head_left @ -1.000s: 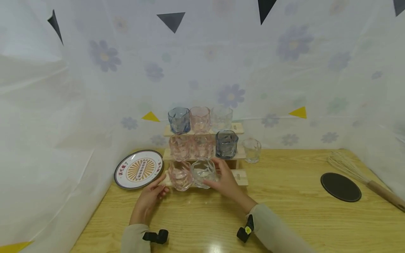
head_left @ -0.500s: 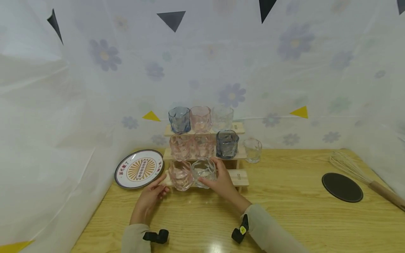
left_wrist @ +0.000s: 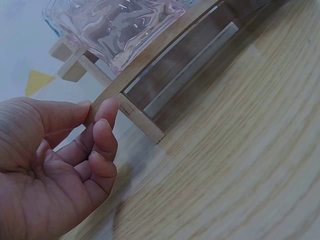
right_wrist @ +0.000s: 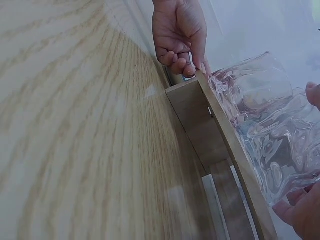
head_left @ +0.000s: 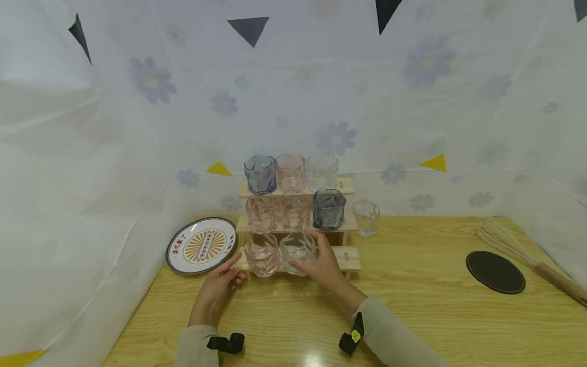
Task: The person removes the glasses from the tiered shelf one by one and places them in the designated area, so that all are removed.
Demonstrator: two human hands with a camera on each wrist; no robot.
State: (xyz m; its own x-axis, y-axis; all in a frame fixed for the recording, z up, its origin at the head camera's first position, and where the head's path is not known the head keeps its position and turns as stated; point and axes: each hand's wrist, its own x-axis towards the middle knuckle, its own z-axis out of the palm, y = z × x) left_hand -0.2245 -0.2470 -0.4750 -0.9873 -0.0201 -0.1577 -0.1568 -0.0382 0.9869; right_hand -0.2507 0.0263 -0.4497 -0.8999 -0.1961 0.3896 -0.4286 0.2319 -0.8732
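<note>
Glasses (head_left: 263, 257): glass-like, v. glossy, rippled | rack (head_left: 350, 258): bare wd, smooth, matt | table (head_left: 435, 300): wd-grain, semi-gloss | plate (head_left: 202, 245): glossy, ceramic-look | disc (head_left: 496, 271): matt | whisk handle (head_left: 557, 282): wd, matt | sleeves (head_left: 197, 344): matt cloth | sheet (head_left: 284, 102): crinkled, slt sheen

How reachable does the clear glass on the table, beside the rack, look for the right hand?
Probably yes: no other glass stands between the right hand and the free-standing glass, though it should first release the clear glass it grips.
</note>
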